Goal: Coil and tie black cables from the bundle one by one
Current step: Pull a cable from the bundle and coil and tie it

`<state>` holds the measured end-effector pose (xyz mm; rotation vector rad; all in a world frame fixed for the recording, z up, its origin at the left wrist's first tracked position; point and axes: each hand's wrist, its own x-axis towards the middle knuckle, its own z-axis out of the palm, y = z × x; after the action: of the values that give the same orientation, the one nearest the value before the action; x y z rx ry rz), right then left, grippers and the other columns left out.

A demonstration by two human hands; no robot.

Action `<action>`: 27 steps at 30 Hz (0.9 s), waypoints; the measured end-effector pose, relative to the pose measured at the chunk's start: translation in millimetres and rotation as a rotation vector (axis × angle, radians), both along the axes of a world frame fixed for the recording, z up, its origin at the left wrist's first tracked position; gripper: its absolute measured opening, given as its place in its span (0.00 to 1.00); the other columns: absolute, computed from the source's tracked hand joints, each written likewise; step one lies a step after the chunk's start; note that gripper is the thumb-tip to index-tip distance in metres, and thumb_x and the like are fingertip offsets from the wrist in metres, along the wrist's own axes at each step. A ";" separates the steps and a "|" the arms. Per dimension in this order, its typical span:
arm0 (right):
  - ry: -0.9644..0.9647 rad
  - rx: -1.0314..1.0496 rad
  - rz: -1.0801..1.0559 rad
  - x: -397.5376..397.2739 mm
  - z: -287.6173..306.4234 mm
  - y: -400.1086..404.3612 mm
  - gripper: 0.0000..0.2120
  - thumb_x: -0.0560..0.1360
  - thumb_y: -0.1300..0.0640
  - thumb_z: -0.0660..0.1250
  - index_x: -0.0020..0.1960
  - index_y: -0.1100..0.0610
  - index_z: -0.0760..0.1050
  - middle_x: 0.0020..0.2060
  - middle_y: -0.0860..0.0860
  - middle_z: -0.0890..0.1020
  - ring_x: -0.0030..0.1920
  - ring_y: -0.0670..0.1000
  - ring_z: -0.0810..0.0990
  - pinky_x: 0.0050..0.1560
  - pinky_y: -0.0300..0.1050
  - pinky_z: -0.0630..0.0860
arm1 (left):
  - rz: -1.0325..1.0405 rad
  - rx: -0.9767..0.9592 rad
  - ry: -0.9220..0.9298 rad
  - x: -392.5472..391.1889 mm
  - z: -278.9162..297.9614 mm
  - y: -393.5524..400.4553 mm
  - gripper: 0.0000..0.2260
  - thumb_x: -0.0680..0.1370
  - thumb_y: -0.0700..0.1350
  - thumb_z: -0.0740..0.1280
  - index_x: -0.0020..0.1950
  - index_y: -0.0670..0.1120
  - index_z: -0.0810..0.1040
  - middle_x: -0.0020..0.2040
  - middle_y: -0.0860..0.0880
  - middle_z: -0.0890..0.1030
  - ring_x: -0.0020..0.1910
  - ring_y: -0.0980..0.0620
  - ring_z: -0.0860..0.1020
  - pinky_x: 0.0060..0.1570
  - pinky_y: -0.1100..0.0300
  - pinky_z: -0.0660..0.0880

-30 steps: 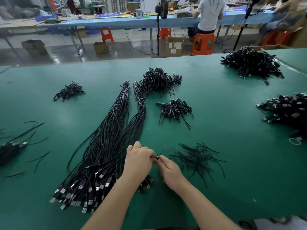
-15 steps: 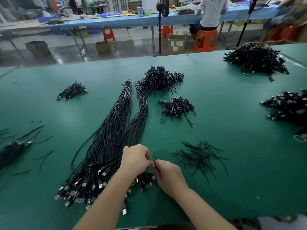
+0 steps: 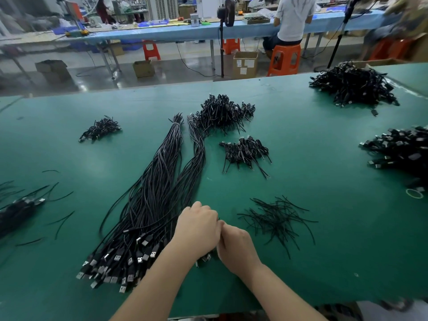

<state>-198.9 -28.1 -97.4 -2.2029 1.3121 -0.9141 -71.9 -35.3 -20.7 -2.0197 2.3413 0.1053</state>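
Underneath everything, a green worktop (image 3: pixel 324 205) fills the foreground, strewn with heaps of tied cables (image 3: pixel 222 114) and loose black ties (image 3: pixel 275 220). Beyond it lie a shiny grey floor (image 3: pixel 185 72), orange stools (image 3: pixel 286 59) and a blue bench (image 3: pixel 185 33). Left hand (image 3: pixel 198 230) and right hand (image 3: pixel 238 247) meet knuckle to knuckle, each grip curled; what they pinch is hidden. The long cable bundle (image 3: pixel 148 205) stretches away just left of them.

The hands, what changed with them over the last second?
The left hand and right hand closed together until they touch, hiding the tie end that poked up between them. The cable bundle and loose ties stayed put.
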 end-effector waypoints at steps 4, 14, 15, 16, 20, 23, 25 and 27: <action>0.027 -0.038 0.003 -0.1 0.4 1.2 0.08 0.77 0.63 0.61 0.38 0.59 0.72 0.29 0.53 0.77 0.28 0.54 0.72 0.28 0.46 0.68 | 0.087 0.021 -0.036 -10.4 4.5 1.6 0.09 0.83 0.47 0.57 0.48 0.48 0.75 0.52 0.50 0.79 0.56 0.48 0.73 0.49 0.56 0.64; 0.186 -0.143 0.003 4.0 4.1 3.6 0.05 0.66 0.67 0.66 0.37 0.58 0.75 0.25 0.47 0.73 0.23 0.46 0.68 0.23 0.36 0.64 | 0.198 0.041 -0.076 -19.5 -6.2 -0.1 0.12 0.84 0.47 0.56 0.55 0.47 0.79 0.56 0.48 0.80 0.62 0.46 0.74 0.56 0.53 0.68; 0.201 -0.139 0.002 4.0 2.7 3.5 0.03 0.67 0.66 0.67 0.40 0.59 0.77 0.26 0.47 0.74 0.24 0.46 0.70 0.24 0.36 0.66 | 0.197 0.042 -0.066 -18.7 -7.8 -0.3 0.12 0.84 0.47 0.56 0.55 0.47 0.79 0.57 0.48 0.80 0.64 0.45 0.73 0.58 0.53 0.68; 0.184 -0.110 0.004 3.5 0.8 3.1 0.04 0.69 0.65 0.67 0.43 0.61 0.78 0.27 0.47 0.75 0.25 0.47 0.72 0.25 0.38 0.69 | 0.187 0.038 -0.046 -17.2 -8.7 -0.3 0.12 0.85 0.47 0.56 0.55 0.47 0.79 0.57 0.48 0.80 0.65 0.46 0.73 0.58 0.53 0.67; 0.115 -0.081 -0.035 2.7 -4.0 -0.1 0.07 0.79 0.60 0.61 0.44 0.59 0.75 0.30 0.50 0.77 0.28 0.50 0.75 0.29 0.45 0.74 | 0.142 0.010 0.001 -11.8 -7.7 -1.1 0.15 0.86 0.52 0.53 0.52 0.49 0.77 0.54 0.50 0.79 0.62 0.48 0.73 0.59 0.53 0.64; 0.095 -0.105 -0.036 4.5 -3.5 0.3 0.13 0.80 0.56 0.54 0.42 0.58 0.75 0.29 0.49 0.77 0.27 0.49 0.75 0.27 0.43 0.72 | 0.133 0.020 0.014 -8.9 -8.3 -2.2 0.10 0.85 0.48 0.56 0.51 0.48 0.76 0.54 0.50 0.79 0.61 0.48 0.73 0.58 0.54 0.66; 0.097 -0.106 -0.035 4.1 -4.0 0.2 0.12 0.79 0.57 0.56 0.41 0.57 0.75 0.29 0.49 0.78 0.27 0.49 0.75 0.27 0.42 0.72 | 0.133 0.016 0.030 -9.3 -7.8 -2.5 0.07 0.84 0.44 0.59 0.51 0.47 0.76 0.53 0.49 0.79 0.59 0.47 0.73 0.55 0.56 0.66; 0.096 -0.116 -0.045 4.0 -4.1 0.3 0.08 0.77 0.60 0.63 0.39 0.56 0.73 0.28 0.48 0.77 0.26 0.49 0.74 0.26 0.41 0.70 | 0.144 0.013 0.049 -10.7 -6.1 -2.1 0.06 0.82 0.41 0.60 0.48 0.46 0.74 0.53 0.48 0.78 0.59 0.47 0.73 0.54 0.57 0.68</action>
<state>-194.9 -27.8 -101.5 -2.3405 1.3892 -0.9332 -82.6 -37.3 -26.8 -2.2016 2.2138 0.1763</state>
